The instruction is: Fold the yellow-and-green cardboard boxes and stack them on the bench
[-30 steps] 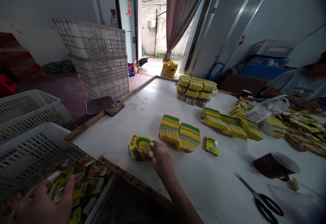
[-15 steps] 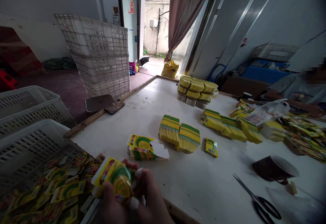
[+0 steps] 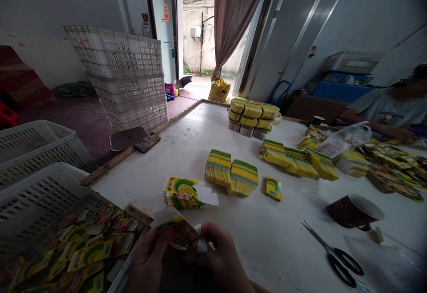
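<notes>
Between my two hands, just over the near table edge, is a small yellow-and-red printed carton (image 3: 180,233), tilted so a pale flap shows at its top. My left hand (image 3: 150,257) pinches its left side. Fingers of my right hand (image 3: 218,250), with white wraps on some tips, close on its right side. Beyond them lies a short pile of flattened yellow-green cartons (image 3: 183,190), a white flap sticking out to the right. Two bundles of cartons stood on edge (image 3: 230,173) sit behind that pile. A single closed carton (image 3: 274,188) lies to their right.
A white crate (image 3: 50,195) of cartons stands at lower left. Scissors (image 3: 330,250), a dark mug (image 3: 353,212) and a plastic bag lie at right. Stacked bundles (image 3: 253,117) and a phone (image 3: 147,142) are farther back. A co-worker (image 3: 383,110) sits at far right.
The carton, its printed front facing me before, is now turned and tilted with a flap showing. Both hands have shifted right with it. The whole view has moved slightly.
</notes>
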The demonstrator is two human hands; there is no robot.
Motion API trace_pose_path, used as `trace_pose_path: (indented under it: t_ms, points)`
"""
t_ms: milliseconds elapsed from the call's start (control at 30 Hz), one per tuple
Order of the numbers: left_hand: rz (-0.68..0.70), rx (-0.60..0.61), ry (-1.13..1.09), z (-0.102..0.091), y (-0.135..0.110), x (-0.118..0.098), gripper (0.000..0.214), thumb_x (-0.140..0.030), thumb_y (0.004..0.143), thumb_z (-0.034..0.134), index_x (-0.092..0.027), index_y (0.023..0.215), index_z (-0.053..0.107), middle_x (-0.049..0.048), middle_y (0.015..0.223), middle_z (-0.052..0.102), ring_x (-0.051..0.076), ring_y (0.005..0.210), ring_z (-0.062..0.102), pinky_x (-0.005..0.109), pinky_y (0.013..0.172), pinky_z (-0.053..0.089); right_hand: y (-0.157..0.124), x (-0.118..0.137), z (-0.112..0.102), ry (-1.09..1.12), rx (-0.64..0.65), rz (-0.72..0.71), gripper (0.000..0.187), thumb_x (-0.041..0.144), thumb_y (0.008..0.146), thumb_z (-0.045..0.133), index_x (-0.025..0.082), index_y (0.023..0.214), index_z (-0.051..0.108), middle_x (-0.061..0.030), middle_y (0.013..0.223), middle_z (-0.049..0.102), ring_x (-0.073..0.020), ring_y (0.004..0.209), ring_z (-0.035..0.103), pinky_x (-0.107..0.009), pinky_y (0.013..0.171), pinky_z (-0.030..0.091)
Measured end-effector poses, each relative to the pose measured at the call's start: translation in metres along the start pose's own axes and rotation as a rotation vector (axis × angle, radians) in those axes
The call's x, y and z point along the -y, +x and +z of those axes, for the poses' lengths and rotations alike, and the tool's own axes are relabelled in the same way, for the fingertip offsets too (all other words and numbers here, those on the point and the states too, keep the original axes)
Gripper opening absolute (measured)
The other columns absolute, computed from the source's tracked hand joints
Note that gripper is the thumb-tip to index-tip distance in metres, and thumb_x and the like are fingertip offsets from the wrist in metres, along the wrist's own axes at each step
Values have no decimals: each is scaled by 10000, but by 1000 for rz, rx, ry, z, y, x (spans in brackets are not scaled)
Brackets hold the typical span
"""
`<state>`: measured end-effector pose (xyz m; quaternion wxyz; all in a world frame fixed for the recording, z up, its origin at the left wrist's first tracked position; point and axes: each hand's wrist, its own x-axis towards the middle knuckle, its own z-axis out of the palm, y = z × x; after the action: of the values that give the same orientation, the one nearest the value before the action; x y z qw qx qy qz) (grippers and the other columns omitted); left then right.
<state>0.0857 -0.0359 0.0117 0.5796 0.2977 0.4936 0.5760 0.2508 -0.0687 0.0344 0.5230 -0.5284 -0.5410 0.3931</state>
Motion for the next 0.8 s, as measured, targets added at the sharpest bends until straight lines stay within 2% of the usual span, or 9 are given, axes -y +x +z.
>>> trace_pose_path:
  t_ms: [100,200,333,367,433,567,633,700,800]
  points:
    - [64,181,51,-8,7,-17,557,-688,633,721,-241,960,786,63,974,802,301,971,698,342,857,544,3,3,-17,-312,35,-227,65,258,842,650,232,818,704,-15,758,659,-170,688,587,-271,620,481]
    - [91,366,154,-20,12,-27,893,-868,509,614,-295,1189,701,103,1207,733,386,1102,650,459,944,499,6,18,-30,-601,232,-408,105,254,898,629,269,923,730,-44,830,719,-203,783,619,-321,712,520]
    - [-45,591,599,-17,1,-17,941,-472,421,920,-308,1296,614,90,1332,659,405,1252,552,457,1021,459,6,29,-31,-702,366,-457,101,238,921,602,272,896,695,-19,841,725,-197,782,605,-338,740,525]
    - [-31,600,626,-12,-4,-11,871,-417,506,888,-285,1315,592,93,1296,678,394,1233,568,443,1011,465,4,26,-28,-681,317,-467,93,245,922,596,264,895,682,-27,862,723,-200,779,606,-340,726,529]
    - [37,401,593,0,-14,2,768,-443,609,800,-221,1307,569,112,1170,728,369,1123,637,417,956,493,-2,14,-17,-607,133,-490,107,237,936,559,262,934,663,-45,895,716,-201,782,619,-326,698,540]
    - [89,148,560,14,-23,19,866,-539,604,765,-158,1324,472,149,1081,737,359,978,686,398,835,523,-22,-13,14,-314,-186,-384,196,244,965,509,353,1088,617,-34,1043,696,-175,900,678,-256,747,560]
    - [127,138,562,14,-22,20,899,-589,603,743,-158,1334,445,151,1080,738,368,975,687,406,818,522,-28,-17,24,-70,-231,-234,211,373,954,525,384,1162,554,-24,1047,696,-183,898,692,-267,750,569]
    - [197,153,610,12,-21,19,887,-587,610,746,-170,1334,449,148,1081,743,371,986,684,412,820,516,-27,-14,22,132,-219,-78,362,543,892,561,354,1195,504,-19,935,690,-195,801,684,-292,703,570]
    - [330,222,663,13,-23,19,772,-495,646,768,-226,1316,498,131,1136,740,339,965,694,390,815,511,-15,-2,0,131,-147,46,467,662,804,590,246,1015,610,-23,779,636,-202,706,617,-321,671,536]
